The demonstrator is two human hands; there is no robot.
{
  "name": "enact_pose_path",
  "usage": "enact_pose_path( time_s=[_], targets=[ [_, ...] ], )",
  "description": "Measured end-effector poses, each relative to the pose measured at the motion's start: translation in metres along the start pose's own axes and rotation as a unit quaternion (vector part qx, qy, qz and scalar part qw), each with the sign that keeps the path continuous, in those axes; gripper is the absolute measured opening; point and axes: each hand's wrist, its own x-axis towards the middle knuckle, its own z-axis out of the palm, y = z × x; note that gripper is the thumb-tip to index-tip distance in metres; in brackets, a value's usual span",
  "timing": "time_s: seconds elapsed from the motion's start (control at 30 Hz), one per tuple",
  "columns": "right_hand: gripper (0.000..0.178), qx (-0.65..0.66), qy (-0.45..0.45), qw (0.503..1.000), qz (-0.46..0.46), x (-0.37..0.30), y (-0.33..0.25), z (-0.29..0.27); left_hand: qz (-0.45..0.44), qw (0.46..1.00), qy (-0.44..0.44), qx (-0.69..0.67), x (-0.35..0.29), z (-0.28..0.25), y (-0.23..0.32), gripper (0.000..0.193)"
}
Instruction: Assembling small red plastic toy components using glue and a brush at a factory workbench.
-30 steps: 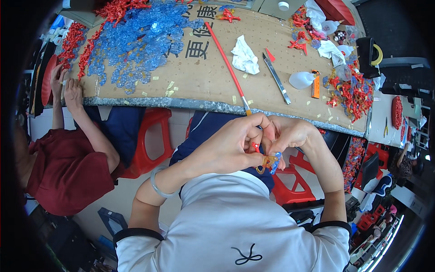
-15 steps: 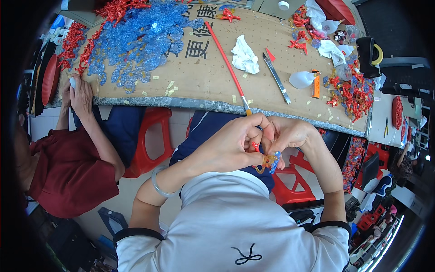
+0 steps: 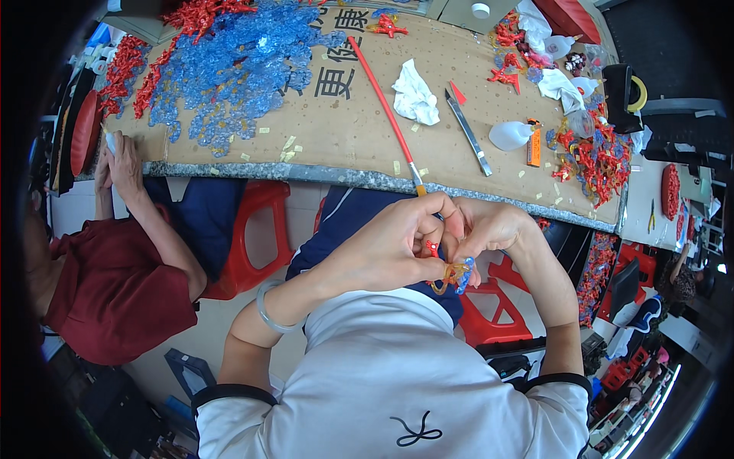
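Over my lap, just off the table's front edge, my left hand (image 3: 405, 243) and my right hand (image 3: 489, 229) meet with fingertips together. Between them is a small plastic figure (image 3: 462, 273) with red, amber and clear blue parts. My left thumb and fingers close on its red and amber side. The right thumb and fingers pinch it near the blue end. Fingers hide much of the figure, so I cannot tell how its parts join. On the table beyond my hands lie a red-handled paintbrush (image 3: 386, 111), a craft knife (image 3: 468, 131) and a white squeeze bottle (image 3: 511, 135).
A large heap of clear blue pieces (image 3: 222, 76) covers the table's left, with red figures (image 3: 200, 17) behind. More red and blue figures (image 3: 600, 164) pile at the right. A crumpled tissue (image 3: 414, 93) lies mid-table. At left, a co-worker (image 3: 126, 279) in dark red holds a white bottle.
My hands and the small figure stay nearly in place. The co-worker's hands at left have shifted slightly left and the torso has leaned a little.
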Motion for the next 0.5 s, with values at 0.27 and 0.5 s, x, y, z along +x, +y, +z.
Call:
enact_pose_path(
  time_s=[0.27,0.5],
  targets=[
    [0.023,-0.031,-0.001,1.0,0.001,0.001,0.003,0.002,-0.01,0.999,-0.015,-0.029,-0.005,0.003,0.003,0.031],
    [0.023,0.012,-0.037,0.999,0.017,0.002,0.002,-0.005,-0.015,0.996,-0.04,-0.079,-0.002,-0.002,0.004,0.034]
  ],
)
